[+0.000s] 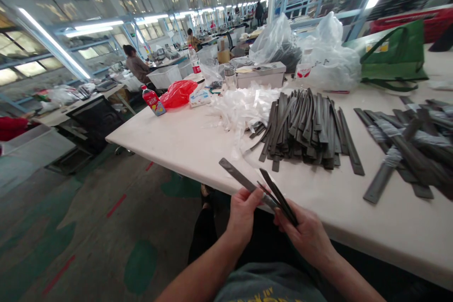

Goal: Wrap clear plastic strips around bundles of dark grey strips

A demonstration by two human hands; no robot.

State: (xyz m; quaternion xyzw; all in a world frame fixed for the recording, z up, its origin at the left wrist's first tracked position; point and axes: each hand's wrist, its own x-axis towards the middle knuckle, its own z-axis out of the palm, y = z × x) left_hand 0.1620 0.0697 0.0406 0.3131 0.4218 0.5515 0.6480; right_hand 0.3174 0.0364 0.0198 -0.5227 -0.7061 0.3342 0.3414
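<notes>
Dark grey flat strips (272,190) are held in front of me at the table's near edge. My left hand (245,212) pinches one strip (236,172) that slants up and to the left. Around a few more strips, which fan upward, my right hand (305,232) is closed; their lower ends are hidden by the fingers. Just beyond my hands lies a large loose pile of similar strips (307,127). Farther right are bundles of strips (406,146) bound with clear wrap.
White plastic scraps (247,104) are heaped left of the pile. Behind stand a glass jar (230,78), a grey box (262,74), clear bags (329,56) and a green bag (396,56). A red bag (179,93) and drink carton (153,100) sit leftward. A person (136,63) sits at another table.
</notes>
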